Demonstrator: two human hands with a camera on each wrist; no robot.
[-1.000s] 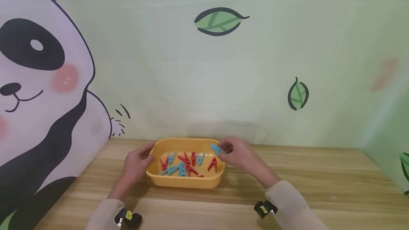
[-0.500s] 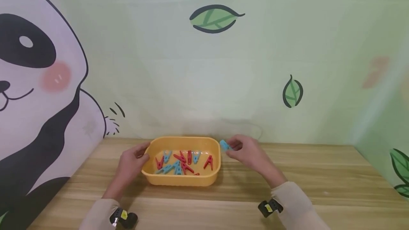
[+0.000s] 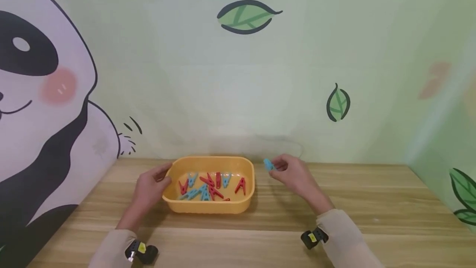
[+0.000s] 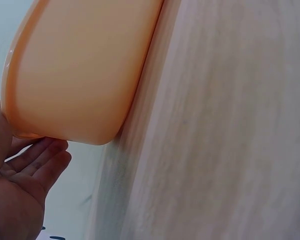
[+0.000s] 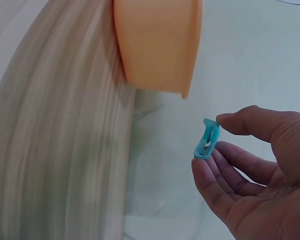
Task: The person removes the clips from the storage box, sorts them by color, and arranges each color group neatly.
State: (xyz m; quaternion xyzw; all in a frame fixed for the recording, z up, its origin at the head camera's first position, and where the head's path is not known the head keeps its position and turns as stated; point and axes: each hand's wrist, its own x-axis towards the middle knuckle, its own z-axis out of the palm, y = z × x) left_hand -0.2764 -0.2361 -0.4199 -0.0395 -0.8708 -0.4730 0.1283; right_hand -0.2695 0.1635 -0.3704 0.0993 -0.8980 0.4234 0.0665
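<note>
- Behind everything, you face a pale green wall [image 3: 178,77], printed with a large panda [image 3: 70,15] along the left side of the head view.
- Below it, your wooden table [image 3: 353,218] runs across the bottom of the frame.
- Your yellow basket [image 3: 208,207] sits upright on the table, just left of the lower centre.
- Your two light sleeves [image 3: 346,237] come in from the bottom edge, one on each side.
- Your left hand [image 3: 149,186] grips the basket's left end, its thumb over the rim and its fingers against the outside.
- Your right hand [image 3: 295,175] is right of the basket and apart from it, with thumb and fingertips pinching a clip.
- A green leaf [image 3: 245,17] is printed at upper centre, a smaller one at right of centre.
- A small black camera [image 3: 310,239] is worn at each of your wrists, low in the frame.
- Red clips [image 3: 241,185] and blue clips [image 3: 226,180] lie loose on the basket's floor, some overlapping.
- The pinched blue clip [image 3: 267,163] is held in the air just right of the basket's upper right corner.
</note>
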